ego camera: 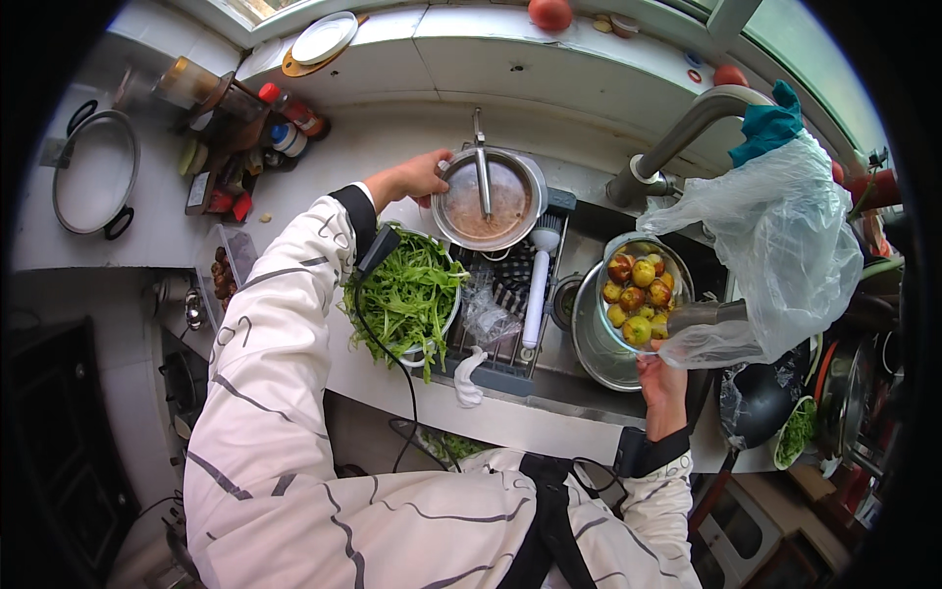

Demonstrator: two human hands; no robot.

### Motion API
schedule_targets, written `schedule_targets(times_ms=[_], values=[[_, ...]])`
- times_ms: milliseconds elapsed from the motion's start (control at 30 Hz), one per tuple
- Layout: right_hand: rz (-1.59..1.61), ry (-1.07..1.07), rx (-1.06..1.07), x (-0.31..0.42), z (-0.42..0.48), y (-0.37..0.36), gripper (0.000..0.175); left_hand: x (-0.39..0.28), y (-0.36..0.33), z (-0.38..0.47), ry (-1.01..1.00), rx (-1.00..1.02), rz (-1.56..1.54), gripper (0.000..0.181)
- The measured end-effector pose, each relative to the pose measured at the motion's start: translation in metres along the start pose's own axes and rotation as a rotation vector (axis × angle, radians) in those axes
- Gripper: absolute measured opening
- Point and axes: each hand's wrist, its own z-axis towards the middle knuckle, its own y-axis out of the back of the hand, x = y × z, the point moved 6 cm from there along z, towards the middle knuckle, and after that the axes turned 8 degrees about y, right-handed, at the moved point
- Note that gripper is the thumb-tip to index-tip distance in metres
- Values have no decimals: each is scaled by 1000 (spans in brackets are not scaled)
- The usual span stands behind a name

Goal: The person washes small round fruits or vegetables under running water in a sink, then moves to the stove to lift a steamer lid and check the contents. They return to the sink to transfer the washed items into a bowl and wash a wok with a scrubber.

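Observation:
My left hand [412, 178] grips the left rim of a round steel pot [439, 221] holding brownish contents. A metal utensil handle [483, 177] lies across that pot. Below my left forearm stands a white colander [416, 361] heaped with leafy greens [405, 294]. My right hand [662, 383] holds the near rim of a clear glass bowl [609, 324], its fingers partly hidden behind the bowl and a plastic bag. Red and yellow-green jujubes [642, 273] sit in the bowl. It is above a steel basin [600, 372] in the sink.
The faucet [647, 166] arches over the sink's right side, with a translucent plastic bag [787, 221] hanging there. A rack [500, 379] across the sink carries a white-handled brush [537, 294]. Seasoning bottles [294, 118] stand at the back left. A black wok [762, 405] is at right.

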Motion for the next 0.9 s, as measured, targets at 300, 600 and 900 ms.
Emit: schedule_targets(times_ms=[300, 600, 900], values=[[-18, -9, 9, 15, -13, -19, 11, -39, -74, -6, -177, 35, 439, 57], [40, 2, 107, 18, -14, -32, 12, -13, -103, 7, -130, -112, 721, 42], [-38, -40, 146, 22, -22, -31, 30, -55, -74, -19, -247, -223, 1043, 33]])
